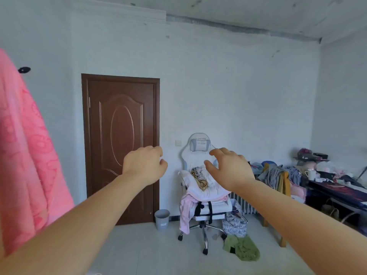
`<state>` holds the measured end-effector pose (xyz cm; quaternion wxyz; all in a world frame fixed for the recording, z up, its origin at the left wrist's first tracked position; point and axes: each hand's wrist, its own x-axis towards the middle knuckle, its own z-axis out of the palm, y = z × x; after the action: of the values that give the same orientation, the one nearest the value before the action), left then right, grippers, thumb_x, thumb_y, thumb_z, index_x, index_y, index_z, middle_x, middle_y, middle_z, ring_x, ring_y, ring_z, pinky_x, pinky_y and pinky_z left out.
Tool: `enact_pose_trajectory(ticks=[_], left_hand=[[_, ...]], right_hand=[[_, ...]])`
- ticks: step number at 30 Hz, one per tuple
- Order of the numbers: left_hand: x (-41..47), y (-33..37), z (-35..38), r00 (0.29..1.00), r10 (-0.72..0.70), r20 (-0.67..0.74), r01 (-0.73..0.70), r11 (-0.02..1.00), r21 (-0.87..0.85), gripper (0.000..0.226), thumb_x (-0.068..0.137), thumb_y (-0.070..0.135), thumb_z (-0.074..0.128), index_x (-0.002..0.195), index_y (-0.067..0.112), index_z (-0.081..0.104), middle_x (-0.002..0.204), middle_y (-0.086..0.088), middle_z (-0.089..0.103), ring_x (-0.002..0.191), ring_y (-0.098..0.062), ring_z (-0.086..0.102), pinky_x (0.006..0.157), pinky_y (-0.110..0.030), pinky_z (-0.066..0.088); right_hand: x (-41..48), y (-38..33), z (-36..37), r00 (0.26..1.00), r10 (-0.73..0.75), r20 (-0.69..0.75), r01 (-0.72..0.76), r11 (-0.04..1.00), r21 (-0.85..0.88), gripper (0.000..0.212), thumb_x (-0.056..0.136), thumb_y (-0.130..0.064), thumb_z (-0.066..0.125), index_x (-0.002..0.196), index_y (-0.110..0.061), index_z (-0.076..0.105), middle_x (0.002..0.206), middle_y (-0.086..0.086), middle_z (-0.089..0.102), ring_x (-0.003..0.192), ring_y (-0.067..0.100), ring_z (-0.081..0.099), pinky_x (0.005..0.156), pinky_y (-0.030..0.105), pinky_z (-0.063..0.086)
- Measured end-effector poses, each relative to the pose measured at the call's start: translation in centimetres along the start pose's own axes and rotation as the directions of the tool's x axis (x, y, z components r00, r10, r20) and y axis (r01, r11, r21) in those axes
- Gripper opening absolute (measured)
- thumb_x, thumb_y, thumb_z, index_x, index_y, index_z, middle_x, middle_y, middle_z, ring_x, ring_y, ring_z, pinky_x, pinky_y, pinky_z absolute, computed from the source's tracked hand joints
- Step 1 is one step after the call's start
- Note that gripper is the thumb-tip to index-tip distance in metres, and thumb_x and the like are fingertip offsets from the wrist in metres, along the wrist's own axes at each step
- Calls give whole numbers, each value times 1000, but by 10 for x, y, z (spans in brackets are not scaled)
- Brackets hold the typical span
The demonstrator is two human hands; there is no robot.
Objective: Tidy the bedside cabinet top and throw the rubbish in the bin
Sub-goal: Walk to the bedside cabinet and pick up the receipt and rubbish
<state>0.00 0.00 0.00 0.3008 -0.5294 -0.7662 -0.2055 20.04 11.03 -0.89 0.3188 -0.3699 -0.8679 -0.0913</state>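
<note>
Both my arms reach forward into the room at chest height. My left hand [146, 165] is held in front of the brown door, fingers curled loosely, nothing in it. My right hand [228, 167] hangs in front of the white chair with fingers spread and holds nothing. A small grey bin [162, 219] stands on the floor by the wall, between the door and the chair, well beyond both hands. No bedside cabinet is in view.
A closed brown door [121, 147] is ahead on the left. A white swivel chair [202, 187] piled with clothes stands beside it. Green cloth [242, 248] lies on the floor. A cluttered dark desk [337, 187] is at right. Pink fabric [23, 155] hangs at left.
</note>
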Motion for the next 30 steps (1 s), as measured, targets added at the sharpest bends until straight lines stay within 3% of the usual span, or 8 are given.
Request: enact_pose_trajectory(ticks=[6, 10, 18, 25, 30], left_hand=[[61, -31, 70, 999, -32, 20, 32, 999, -1, 30, 88, 34, 42, 111, 23, 60, 107, 4, 65, 95, -21, 60, 69, -32, 49], [107, -34, 131, 1000, -5, 2, 5, 1000, -26, 26, 89, 33, 42, 103, 23, 61, 97, 5, 64, 87, -19, 59, 65, -30, 48], [250, -17, 262, 1000, 21, 10, -20, 998, -62, 27, 89, 33, 41, 106, 22, 59, 98, 5, 63, 90, -20, 59, 70, -32, 43], [360, 7, 361, 998, 60, 10, -58, 989, -138, 29, 89, 34, 43, 110, 22, 59, 108, 3, 65, 97, -22, 60, 76, -33, 49], [440, 37, 437, 993, 117, -15, -117, 968, -223, 25, 87, 32, 45, 102, 21, 62, 103, 3, 67, 93, -22, 60, 73, -32, 48]], right_hand=[[60, 21, 67, 1000, 7, 23, -6, 999, -46, 45, 94, -44, 39, 129, -19, 48, 129, 2, 55, 115, 25, 51, 96, 37, 34], [111, 50, 111, 1000, 7, 18, -5, 997, -80, 45, 93, -44, 41, 129, -18, 49, 130, 2, 55, 118, 25, 49, 99, 37, 31], [244, 141, 198, 1000, 9, 24, -5, 989, -147, 45, 93, -45, 41, 128, -17, 48, 127, 3, 56, 116, 26, 50, 100, 38, 32], [335, 220, 261, 995, 87, 39, -80, 983, -167, 47, 93, -44, 41, 131, -16, 47, 131, 5, 54, 119, 26, 48, 100, 39, 33], [382, 277, 301, 989, 145, 26, -135, 962, -238, 48, 93, -44, 41, 133, -18, 45, 135, 3, 52, 122, 25, 46, 101, 39, 31]])
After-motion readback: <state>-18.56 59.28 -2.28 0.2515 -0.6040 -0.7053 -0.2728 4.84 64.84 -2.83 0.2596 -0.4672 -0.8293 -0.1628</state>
